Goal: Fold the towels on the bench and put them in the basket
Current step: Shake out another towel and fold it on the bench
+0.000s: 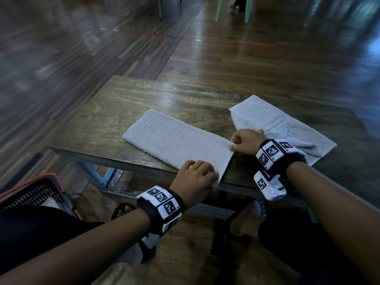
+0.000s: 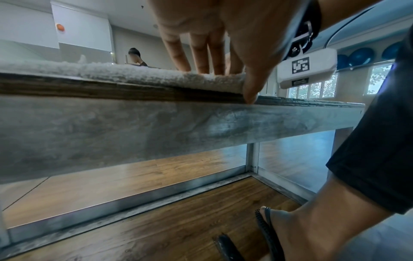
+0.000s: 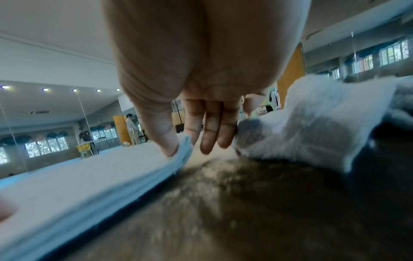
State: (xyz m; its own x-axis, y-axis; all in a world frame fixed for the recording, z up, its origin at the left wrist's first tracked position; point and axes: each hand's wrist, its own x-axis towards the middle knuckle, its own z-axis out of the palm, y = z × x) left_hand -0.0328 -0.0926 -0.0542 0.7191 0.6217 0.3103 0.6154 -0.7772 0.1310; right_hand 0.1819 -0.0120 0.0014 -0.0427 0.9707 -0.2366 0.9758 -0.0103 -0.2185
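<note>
A grey towel, folded into a long strip, lies across the wooden bench. My left hand pinches its near right corner at the bench's front edge. In the left wrist view my fingers lie on top of the towel and my thumb sits at its end. My right hand pinches the far right corner. The right wrist view shows the towel edge between thumb and fingers. A second towel lies loosely spread to the right. The basket stands on the floor at lower left.
The bench's left part is bare wood, and its front edge is a grey metal frame. My knees and sandalled feet are under and in front of the bench. Green chair legs stand far back on the wooden floor.
</note>
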